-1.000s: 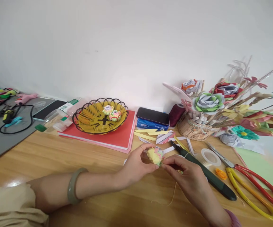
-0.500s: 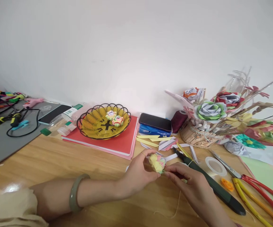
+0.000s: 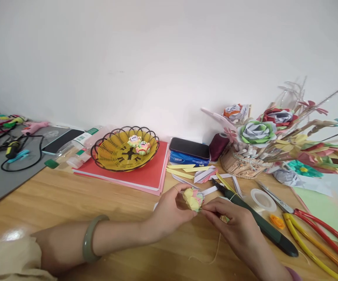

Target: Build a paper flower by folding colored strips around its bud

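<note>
A small folded-paper flower [image 3: 192,199], pale yellow with pink and green petals, is held up over the table. My left hand [image 3: 171,212] grips it between thumb and fingers from the left. My right hand [image 3: 231,218] pinches at the flower's lower right edge, thumb against forefinger. A thin pale thread [image 3: 218,244] hangs from beneath this hand and curls on the wood; the pinched end is too small to see clearly. Just behind the flower lie white and yellow paper strips [image 3: 205,173]. Beside my right hand rests a dark green-handled tool [image 3: 269,230].
A yellow woven basket [image 3: 107,156] with two paper flowers stands on red paper [image 3: 154,171]. A phone [image 3: 189,147] lies on a blue pack [image 3: 186,159]. At right are a thread spool [image 3: 264,200], red-handled scissors [image 3: 312,218], yellow-handled pliers [image 3: 300,244] and a flower-filled pot [image 3: 239,164].
The view has shifted slightly, so things sit a little further left and, on the right, higher. Both hands keep their hold at the flower, with hardly any movement.
</note>
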Motion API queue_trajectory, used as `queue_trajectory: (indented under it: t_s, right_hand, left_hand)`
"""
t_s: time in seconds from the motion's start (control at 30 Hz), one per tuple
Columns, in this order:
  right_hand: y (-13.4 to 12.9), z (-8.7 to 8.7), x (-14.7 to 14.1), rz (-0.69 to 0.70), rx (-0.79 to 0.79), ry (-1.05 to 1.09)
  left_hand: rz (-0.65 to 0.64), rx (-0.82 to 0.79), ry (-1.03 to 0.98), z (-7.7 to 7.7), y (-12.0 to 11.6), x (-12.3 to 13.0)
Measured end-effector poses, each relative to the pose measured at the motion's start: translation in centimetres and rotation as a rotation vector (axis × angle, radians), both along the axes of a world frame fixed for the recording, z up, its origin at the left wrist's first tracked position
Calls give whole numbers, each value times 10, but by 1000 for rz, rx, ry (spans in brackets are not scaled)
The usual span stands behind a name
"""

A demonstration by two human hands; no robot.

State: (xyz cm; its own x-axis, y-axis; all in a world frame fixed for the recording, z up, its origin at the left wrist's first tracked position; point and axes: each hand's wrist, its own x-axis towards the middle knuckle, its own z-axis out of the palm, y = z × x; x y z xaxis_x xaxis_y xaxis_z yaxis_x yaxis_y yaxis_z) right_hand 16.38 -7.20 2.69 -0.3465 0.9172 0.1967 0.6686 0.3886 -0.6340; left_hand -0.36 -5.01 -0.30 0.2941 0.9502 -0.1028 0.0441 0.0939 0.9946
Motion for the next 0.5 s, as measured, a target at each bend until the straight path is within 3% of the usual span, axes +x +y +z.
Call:
queue_trajectory:
  t_s: [0.27, 0.5]
  right_hand:
    - [3, -5, 1, -22, -20, -1]
    - [0, 1, -3, -58, -57, 28]
  left_hand:
    - [-52, -47, -74, 1, 0, 1]
    - [-71, -69, -104, 4, 0, 1]
